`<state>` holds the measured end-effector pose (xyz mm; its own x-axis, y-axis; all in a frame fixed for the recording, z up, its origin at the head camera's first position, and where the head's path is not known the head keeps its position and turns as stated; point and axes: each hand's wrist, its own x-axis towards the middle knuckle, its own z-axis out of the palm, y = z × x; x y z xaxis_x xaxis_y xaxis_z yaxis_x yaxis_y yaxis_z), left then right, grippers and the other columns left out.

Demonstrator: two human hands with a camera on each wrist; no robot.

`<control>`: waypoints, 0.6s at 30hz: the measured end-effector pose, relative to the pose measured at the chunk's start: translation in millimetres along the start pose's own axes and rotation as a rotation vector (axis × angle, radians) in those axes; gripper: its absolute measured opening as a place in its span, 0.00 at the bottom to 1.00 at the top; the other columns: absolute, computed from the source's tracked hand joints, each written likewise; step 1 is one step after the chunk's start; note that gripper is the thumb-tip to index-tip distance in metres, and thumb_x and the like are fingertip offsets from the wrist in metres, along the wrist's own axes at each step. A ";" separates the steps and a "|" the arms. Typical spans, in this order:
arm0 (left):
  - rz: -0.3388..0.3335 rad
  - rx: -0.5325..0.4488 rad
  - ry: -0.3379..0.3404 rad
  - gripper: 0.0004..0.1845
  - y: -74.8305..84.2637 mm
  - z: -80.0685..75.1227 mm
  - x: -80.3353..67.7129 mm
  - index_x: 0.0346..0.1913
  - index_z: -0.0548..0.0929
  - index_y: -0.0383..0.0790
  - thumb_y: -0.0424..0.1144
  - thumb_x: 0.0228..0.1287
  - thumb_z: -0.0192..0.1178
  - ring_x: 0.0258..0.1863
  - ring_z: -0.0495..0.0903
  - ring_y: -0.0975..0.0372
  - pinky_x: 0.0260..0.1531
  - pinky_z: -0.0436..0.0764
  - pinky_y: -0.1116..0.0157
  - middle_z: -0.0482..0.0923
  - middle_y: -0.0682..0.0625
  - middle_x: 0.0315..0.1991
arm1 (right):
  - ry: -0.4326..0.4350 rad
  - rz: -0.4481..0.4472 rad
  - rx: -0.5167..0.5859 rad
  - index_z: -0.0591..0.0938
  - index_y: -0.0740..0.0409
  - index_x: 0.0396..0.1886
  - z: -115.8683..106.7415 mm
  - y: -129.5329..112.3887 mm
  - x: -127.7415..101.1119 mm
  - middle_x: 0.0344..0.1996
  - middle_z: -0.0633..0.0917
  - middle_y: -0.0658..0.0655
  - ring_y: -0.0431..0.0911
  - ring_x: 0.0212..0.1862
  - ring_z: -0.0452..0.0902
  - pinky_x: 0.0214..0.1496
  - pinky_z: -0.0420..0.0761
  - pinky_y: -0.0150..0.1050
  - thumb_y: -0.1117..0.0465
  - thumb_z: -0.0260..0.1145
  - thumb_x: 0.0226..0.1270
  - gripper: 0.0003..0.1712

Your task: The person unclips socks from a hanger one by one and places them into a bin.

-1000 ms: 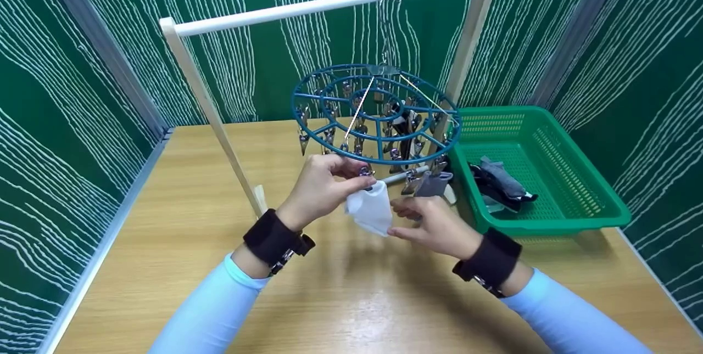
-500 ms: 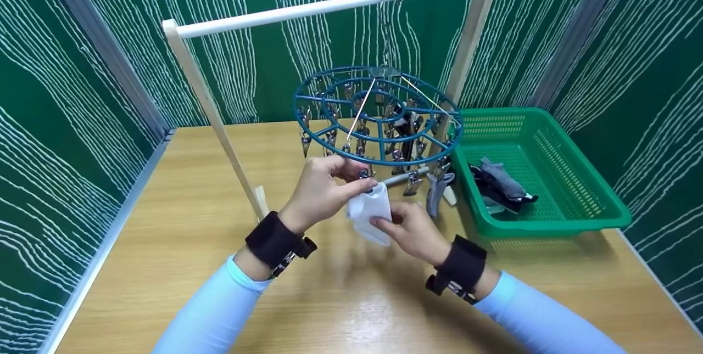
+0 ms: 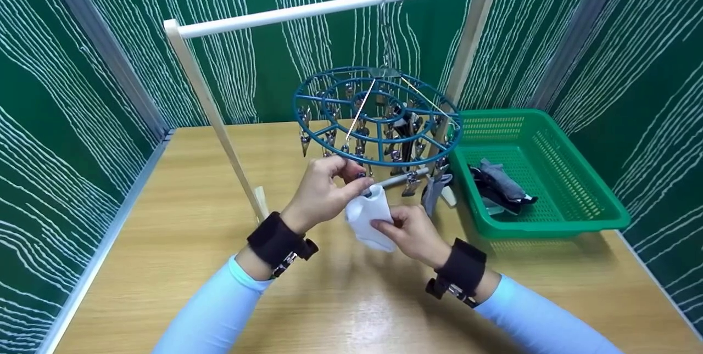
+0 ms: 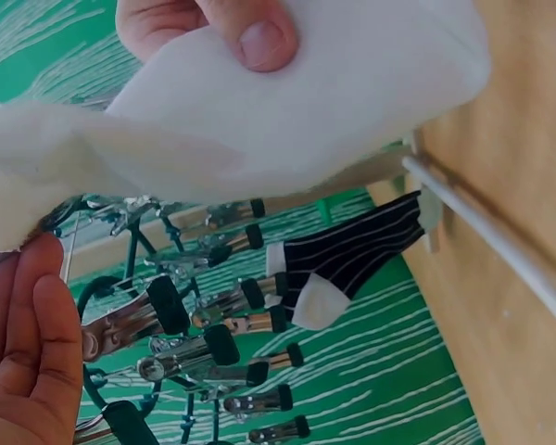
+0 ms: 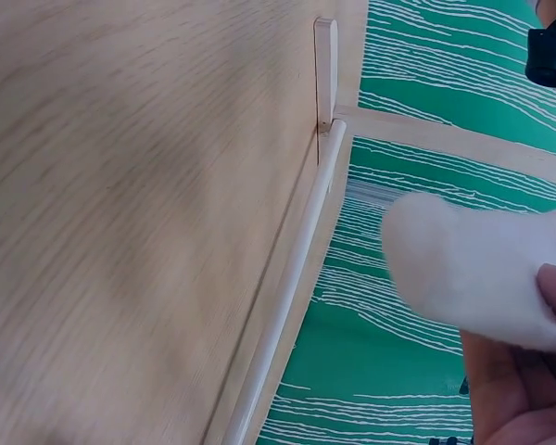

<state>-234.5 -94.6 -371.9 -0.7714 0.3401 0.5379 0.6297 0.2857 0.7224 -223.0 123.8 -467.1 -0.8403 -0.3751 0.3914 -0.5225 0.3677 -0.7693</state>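
A white sock (image 3: 370,219) hangs below the near rim of a round drying hanger (image 3: 379,159), its upper end at a metal clip (image 3: 361,175). My left hand (image 3: 328,192) pinches that clip between thumb and fingers. Lower down, my right hand (image 3: 414,230) holds the sock with the thumb on its near face. In the right wrist view the sock's rounded end (image 5: 426,255) sticks out past my fingers. The left wrist view has the sock (image 4: 306,111) stretched between both hands; the clip's grip on the cuff is mostly hidden there.
A grey sock (image 3: 435,192) hangs at the hanger's right, and a black striped sock (image 4: 352,250) farther back. Several clips dangle around. A white rail (image 3: 329,8) on wooden posts carries the hanger. Right of it stands a green basket (image 3: 554,226) holding dark and grey socks (image 3: 502,181).
My right hand has moved left and taken hold of the white sock, which is now drawn slightly downward. The grey sock has swung and turned. My left hand stays at the clip.
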 end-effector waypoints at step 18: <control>0.000 -0.012 0.025 0.07 -4.6 -4.2 0.8 0.36 0.89 0.28 0.30 0.67 0.75 0.33 0.88 0.52 0.37 0.85 0.70 0.92 0.37 0.37 | -0.054 -0.011 -0.045 0.93 0.68 0.41 -16.1 12.9 -12.5 0.38 0.95 0.65 0.48 0.37 0.92 0.41 0.89 0.35 0.74 0.73 0.69 0.06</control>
<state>-238.4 -99.4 -373.0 -0.7736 0.3178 0.5483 0.6286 0.2749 0.7275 -221.6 146.9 -473.8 -0.8260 -0.4240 0.3713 -0.5388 0.4009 -0.7409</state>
